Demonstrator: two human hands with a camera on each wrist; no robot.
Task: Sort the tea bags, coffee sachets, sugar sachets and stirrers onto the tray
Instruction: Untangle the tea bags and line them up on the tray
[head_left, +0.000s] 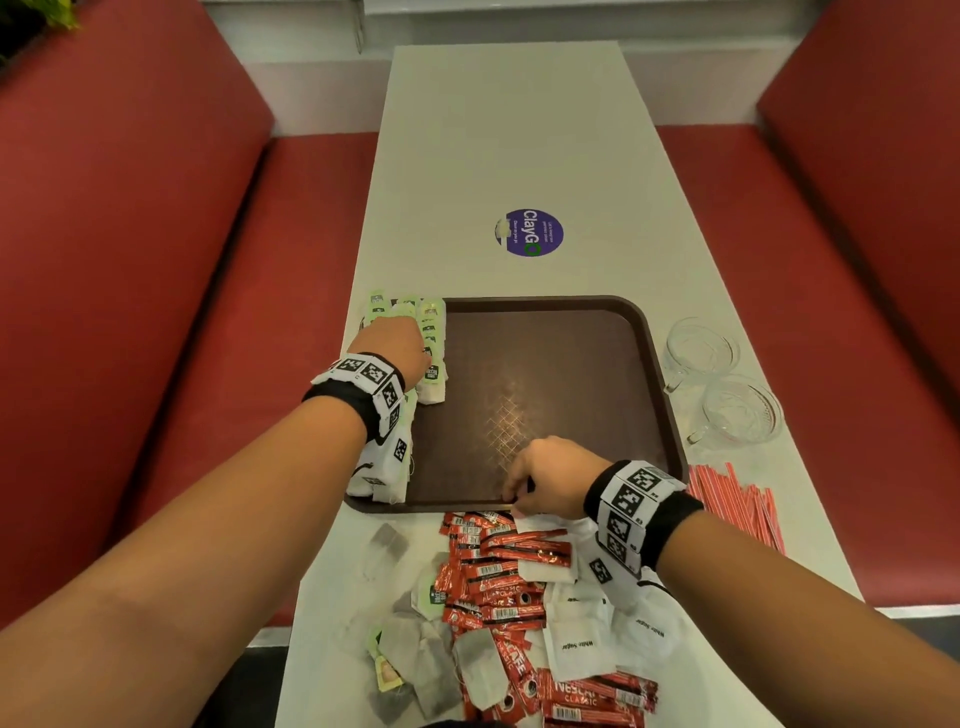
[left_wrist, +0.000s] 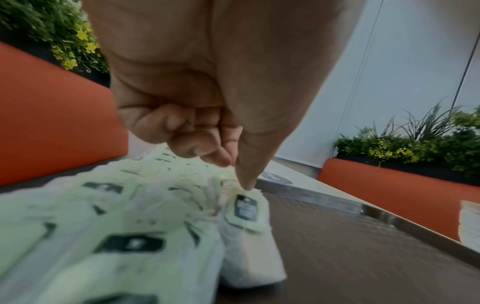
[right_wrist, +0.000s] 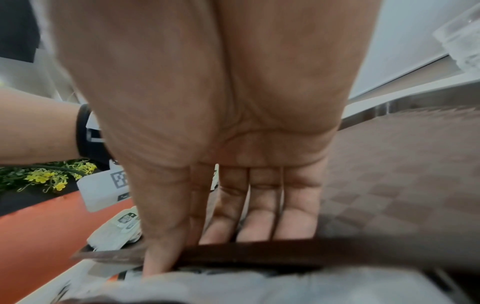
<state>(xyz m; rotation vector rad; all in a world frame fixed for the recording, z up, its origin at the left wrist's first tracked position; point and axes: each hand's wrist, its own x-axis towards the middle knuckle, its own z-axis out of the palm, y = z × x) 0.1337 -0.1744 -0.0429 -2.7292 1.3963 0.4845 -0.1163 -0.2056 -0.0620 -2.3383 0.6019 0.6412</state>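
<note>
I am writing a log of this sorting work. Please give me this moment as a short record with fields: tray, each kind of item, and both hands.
tray: brown tray, mostly bare
tea bags on tray: rows along its left side
loose pile: tea bags, red coffee sachets and white sugar sachets on the table, near side of tray
stirrers: red bundle on table, right of tray
glass cups: two, right of tray
left hand: thumb pressing a tea bag tag
right hand: on tray's near rim; grip unclear
</note>
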